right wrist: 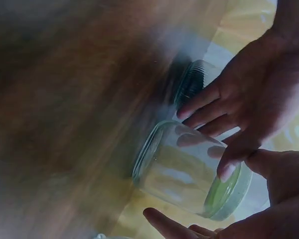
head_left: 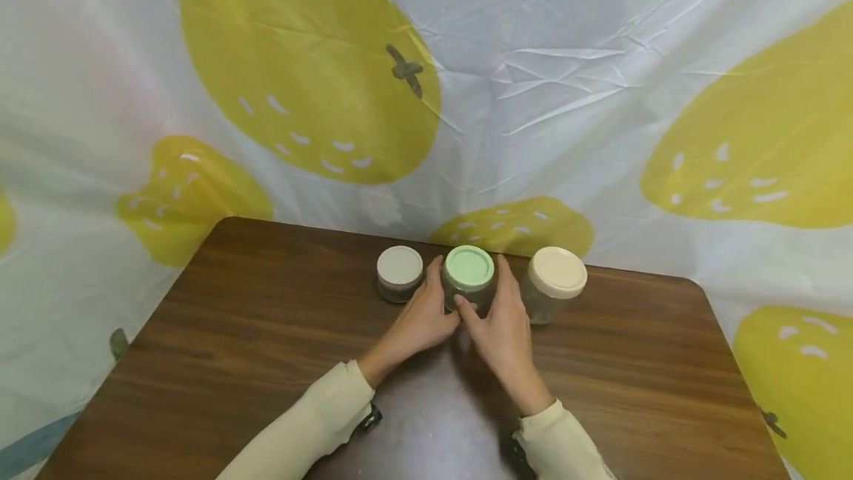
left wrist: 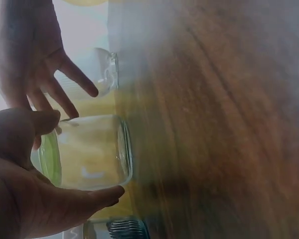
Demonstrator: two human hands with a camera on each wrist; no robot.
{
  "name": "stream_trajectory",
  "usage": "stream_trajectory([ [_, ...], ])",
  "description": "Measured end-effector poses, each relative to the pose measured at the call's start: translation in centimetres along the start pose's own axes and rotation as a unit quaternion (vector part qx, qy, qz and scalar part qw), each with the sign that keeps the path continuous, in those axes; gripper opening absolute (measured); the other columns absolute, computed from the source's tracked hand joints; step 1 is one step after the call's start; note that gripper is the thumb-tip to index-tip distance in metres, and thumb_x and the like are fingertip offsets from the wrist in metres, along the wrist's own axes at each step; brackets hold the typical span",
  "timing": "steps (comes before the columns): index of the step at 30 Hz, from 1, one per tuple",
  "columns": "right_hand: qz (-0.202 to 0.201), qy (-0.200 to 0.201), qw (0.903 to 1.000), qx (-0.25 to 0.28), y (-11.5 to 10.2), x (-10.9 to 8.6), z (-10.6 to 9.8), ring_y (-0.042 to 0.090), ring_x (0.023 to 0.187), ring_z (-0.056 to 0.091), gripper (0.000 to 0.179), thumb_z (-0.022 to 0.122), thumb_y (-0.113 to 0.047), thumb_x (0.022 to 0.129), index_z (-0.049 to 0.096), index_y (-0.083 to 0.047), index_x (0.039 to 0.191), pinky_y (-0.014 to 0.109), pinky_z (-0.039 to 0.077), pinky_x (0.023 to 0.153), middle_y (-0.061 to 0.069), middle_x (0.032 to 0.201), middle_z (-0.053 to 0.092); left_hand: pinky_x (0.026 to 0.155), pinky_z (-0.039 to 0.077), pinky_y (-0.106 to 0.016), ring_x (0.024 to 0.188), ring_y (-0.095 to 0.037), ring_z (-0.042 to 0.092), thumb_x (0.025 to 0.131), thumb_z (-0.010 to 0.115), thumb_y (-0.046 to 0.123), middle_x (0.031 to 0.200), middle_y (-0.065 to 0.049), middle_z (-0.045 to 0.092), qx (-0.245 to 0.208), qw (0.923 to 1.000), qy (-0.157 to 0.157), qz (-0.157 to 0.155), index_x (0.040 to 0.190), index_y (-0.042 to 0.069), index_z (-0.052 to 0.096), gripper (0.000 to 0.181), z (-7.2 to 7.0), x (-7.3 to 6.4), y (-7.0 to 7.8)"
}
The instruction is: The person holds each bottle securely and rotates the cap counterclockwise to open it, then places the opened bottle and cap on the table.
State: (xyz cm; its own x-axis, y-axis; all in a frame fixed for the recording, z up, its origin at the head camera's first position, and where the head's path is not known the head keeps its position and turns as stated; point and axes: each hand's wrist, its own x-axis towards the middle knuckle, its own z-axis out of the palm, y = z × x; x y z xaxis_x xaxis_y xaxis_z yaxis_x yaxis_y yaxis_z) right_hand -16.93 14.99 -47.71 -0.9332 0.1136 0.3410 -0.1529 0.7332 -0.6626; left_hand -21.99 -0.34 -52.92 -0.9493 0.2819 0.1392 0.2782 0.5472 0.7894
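A glass jar with a green lid (head_left: 469, 267) stands upright on the table between both hands. My left hand (head_left: 423, 317) is at its left side, fingers straight along the glass and thumb in front near the lid. Along the right side reaches my right hand (head_left: 503, 324), fingers extended, its thumb meeting the left one in front. The right wrist view shows the clear glass body (right wrist: 174, 169), with a gap between it and a straight right finger. In the left wrist view the right fingers are spread beside the jar (left wrist: 92, 152).
To the left stands a shorter white-lidded jar (head_left: 400, 267), close to the left fingers. A taller cream-lidded jar (head_left: 557, 272) is just right of the right hand. Behind the brown wooden table (head_left: 266, 324) hangs a fruit-patterned cloth (head_left: 533, 117).
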Motion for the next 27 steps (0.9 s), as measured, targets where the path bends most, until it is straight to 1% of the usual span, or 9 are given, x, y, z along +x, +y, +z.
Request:
stream_trajectory([
  [3,0.012,-0.001,0.9999,0.011,-0.2,0.6,0.4,0.048,0.136,0.057,0.100,0.085,-0.036,0.089,0.028,-0.003,0.164,0.066,0.051,0.102,0.025,0.159,0.048,0.104,0.053,-0.060,0.136,-0.042,0.060,0.088,0.076,0.057,0.159,-0.030,0.046,-0.013,0.9997,-0.005,-0.022,0.168,0.007,0.007,0.117,0.4,0.6,-0.1],
  [6,0.023,-0.005,0.9996,0.016,-0.4,1.1,0.8,0.048,0.136,0.058,0.100,0.085,-0.036,0.088,0.029,0.000,0.163,0.066,0.051,0.103,0.027,0.159,0.048,0.105,0.052,-0.059,0.137,-0.040,0.059,0.089,0.073,0.040,0.158,-0.030,0.048,-0.021,0.9992,0.002,-0.034,0.168,0.009,0.011,0.106,0.6,0.9,0.1],
  [9,0.035,-0.004,0.9990,0.027,-0.4,1.3,1.2,0.046,0.137,0.058,0.097,0.085,-0.035,0.089,0.033,0.001,0.161,0.064,0.050,0.106,0.026,0.156,0.051,0.105,0.052,-0.060,0.139,-0.043,0.056,0.088,0.067,0.027,0.156,-0.031,0.049,-0.028,0.9990,0.017,-0.030,0.167,0.007,0.017,0.095,0.5,1.0,0.9],
  [13,0.051,0.001,0.9980,0.038,-0.3,1.5,1.5,0.044,0.136,0.060,0.091,0.085,-0.036,0.089,0.039,-0.002,0.159,0.061,0.049,0.107,0.024,0.152,0.057,0.102,0.052,-0.061,0.135,-0.044,0.059,0.091,0.066,0.025,0.149,-0.032,0.054,-0.014,0.9994,0.030,-0.013,0.163,0.005,0.023,0.086,0.0,0.8,1.8],
  [17,0.057,0.006,0.9975,0.041,0.1,1.5,1.6,0.043,0.130,0.064,0.085,0.087,-0.037,0.087,0.046,-0.007,0.155,0.060,0.051,0.102,0.020,0.146,0.063,0.104,0.051,-0.060,0.135,-0.042,0.058,0.091,0.064,0.022,0.147,-0.030,0.055,-0.022,0.9994,0.024,-0.012,0.160,0.010,0.027,0.080,0.3,0.9,1.7],
  [21,0.049,0.013,0.9977,0.045,0.1,1.7,1.6,0.041,0.126,0.066,0.079,0.088,-0.035,0.087,0.051,-0.009,0.151,0.060,0.052,0.099,0.017,0.143,0.066,0.106,0.050,-0.061,0.137,-0.041,0.057,0.093,0.065,0.028,0.149,-0.028,0.054,-0.030,0.9992,0.023,-0.014,0.162,0.012,0.024,0.081,1.1,1.5,0.7],
  [22,0.048,0.012,0.9978,0.045,0.1,1.7,1.6,0.041,0.126,0.066,0.078,0.088,-0.035,0.087,0.051,-0.009,0.151,0.059,0.052,0.099,0.017,0.142,0.066,0.108,0.049,-0.059,0.138,-0.040,0.056,0.094,0.065,0.029,0.149,-0.028,0.053,-0.020,0.9995,0.023,-0.009,0.161,0.009,0.024,0.081,0.9,1.3,1.0],
  [25,0.045,0.007,0.9980,0.044,-0.1,1.7,1.4,0.040,0.126,0.066,0.076,0.088,-0.033,0.087,0.052,-0.008,0.149,0.059,0.052,0.100,0.017,0.141,0.066,0.109,0.050,-0.056,0.138,-0.037,0.056,0.094,0.070,0.040,0.149,-0.026,0.053,-0.010,0.9996,0.027,-0.005,0.161,0.009,0.023,0.088,1.5,1.5,0.1],
  [27,0.047,0.008,0.9978,0.045,-0.3,1.7,1.2,0.040,0.126,0.066,0.075,0.088,-0.032,0.087,0.052,-0.007,0.148,0.058,0.052,0.100,0.017,0.140,0.066,0.109,0.050,-0.054,0.139,-0.036,0.055,0.093,0.072,0.044,0.148,-0.024,0.053,-0.008,0.9995,0.031,0.005,0.161,0.009,0.024,0.089,1.7,1.6,0.0],
])
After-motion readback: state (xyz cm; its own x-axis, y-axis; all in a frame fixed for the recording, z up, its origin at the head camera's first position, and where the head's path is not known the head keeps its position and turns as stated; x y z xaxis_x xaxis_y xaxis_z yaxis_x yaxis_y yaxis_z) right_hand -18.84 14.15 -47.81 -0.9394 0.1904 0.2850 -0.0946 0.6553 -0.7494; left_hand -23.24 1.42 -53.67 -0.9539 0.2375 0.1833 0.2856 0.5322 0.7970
